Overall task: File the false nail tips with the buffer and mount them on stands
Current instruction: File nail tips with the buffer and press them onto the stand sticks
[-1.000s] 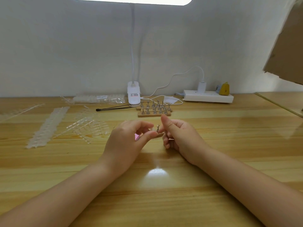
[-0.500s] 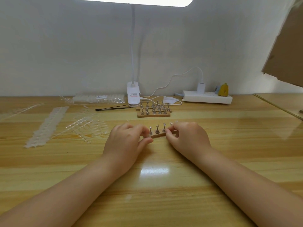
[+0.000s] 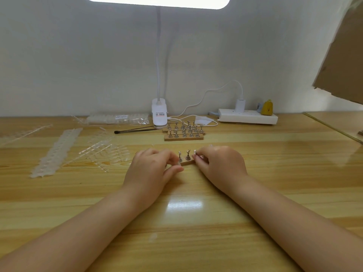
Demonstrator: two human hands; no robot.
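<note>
A small wooden strip (image 3: 185,162) with three metal nail stands (image 3: 188,155) showing lies on the table in front of me. My left hand (image 3: 151,169) grips the strip's left end with curled fingers. My right hand (image 3: 220,163) is at the right end, its fingertips pinching the rightmost stand. No nail tip shows on the stands. The buffer is hidden. Clear false nail tips on sprues (image 3: 104,152) lie to the left.
Farther back stand two more wooden racks of metal stands (image 3: 184,132), a black tool (image 3: 135,130), a clip lamp base (image 3: 159,114), a bag of nail tips (image 3: 117,118) and a power strip (image 3: 247,118). A long row of nail tips (image 3: 57,152) lies far left. Cardboard (image 3: 343,55) overhangs the upper right.
One second ago both hands were raised and pinching a small stand between them. They have come down to the table and now hold the wooden strip at both ends.
</note>
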